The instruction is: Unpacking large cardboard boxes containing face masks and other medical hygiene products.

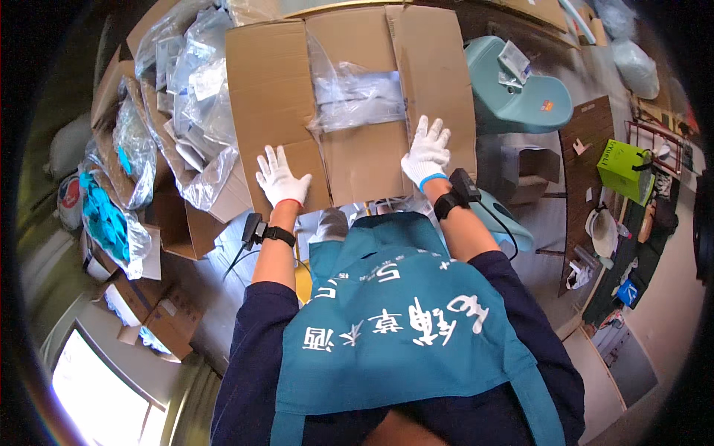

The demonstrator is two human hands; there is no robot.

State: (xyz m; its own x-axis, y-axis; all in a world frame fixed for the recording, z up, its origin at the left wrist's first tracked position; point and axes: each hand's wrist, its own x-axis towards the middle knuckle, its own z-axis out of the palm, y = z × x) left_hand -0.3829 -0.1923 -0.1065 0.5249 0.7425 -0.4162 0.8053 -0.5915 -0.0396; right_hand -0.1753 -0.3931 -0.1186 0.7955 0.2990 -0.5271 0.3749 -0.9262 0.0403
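In front of me lies a large brown cardboard box (364,160) with its flaps spread outward. Through the gap in its middle shows clear plastic wrap (357,97) over something pale that I cannot make out. My left hand (280,178), in a white knit glove with a red cuff, rests flat on the left flap (268,89), fingers spread. On the right flap (435,67), near its inner edge, my right hand (428,151) lies with fingers stretched out, in a white glove with a blue cuff. Neither hand grips anything. Both wrists wear black strapped devices.
Left of the box, open cartons hold clear plastic bags (201,89) and a bag of teal items (108,215). A pale teal plastic chair (520,100) stands at the right, with a small packet on it. Farther right are a lime-green box (623,171) and a cluttered shelf.
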